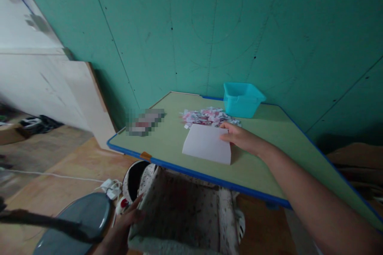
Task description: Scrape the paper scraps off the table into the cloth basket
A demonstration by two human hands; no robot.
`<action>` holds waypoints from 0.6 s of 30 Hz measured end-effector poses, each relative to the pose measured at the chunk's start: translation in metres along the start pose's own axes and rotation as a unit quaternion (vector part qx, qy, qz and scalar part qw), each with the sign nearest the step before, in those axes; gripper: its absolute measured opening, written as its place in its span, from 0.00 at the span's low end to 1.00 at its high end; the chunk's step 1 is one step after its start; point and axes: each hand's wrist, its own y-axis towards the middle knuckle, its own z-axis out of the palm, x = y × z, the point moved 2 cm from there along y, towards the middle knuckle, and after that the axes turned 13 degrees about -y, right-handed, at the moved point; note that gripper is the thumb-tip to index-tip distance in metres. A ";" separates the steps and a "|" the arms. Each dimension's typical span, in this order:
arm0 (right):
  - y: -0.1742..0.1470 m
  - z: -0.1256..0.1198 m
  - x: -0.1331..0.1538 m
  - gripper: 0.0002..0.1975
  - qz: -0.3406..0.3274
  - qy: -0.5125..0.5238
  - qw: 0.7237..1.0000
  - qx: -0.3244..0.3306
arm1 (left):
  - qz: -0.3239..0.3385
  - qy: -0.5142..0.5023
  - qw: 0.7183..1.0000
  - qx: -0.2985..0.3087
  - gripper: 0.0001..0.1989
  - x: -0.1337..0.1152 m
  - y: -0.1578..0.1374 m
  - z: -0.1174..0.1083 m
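Note:
My right hand (233, 134) pinches the right edge of a white sheet of paper (206, 144), curved at its sides, low over the table. Just behind the paper lies a heap of small white and pink paper scraps (206, 116). A turquoise plastic basket (243, 101) stands behind my right hand, at the heap's right. Below the table's front edge, my left hand (127, 221) is closed on the left side of a dark-speckled, open container (179, 207). The thumb and part of the fingers show; its inside is dim and blurred.
The pale green table (161, 143) has a blue edge and stands against a green wall (185, 36). A pixelated object (146, 122) lies at its left. On the floor are a grey round-topped stool (77, 223) and a white power adapter (111, 189) with a cable.

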 end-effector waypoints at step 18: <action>-0.003 0.017 0.008 0.12 -0.003 -0.026 0.999 0.027 | 0.004 0.017 1.000 -0.020 0.12 -0.014 -0.009 0.000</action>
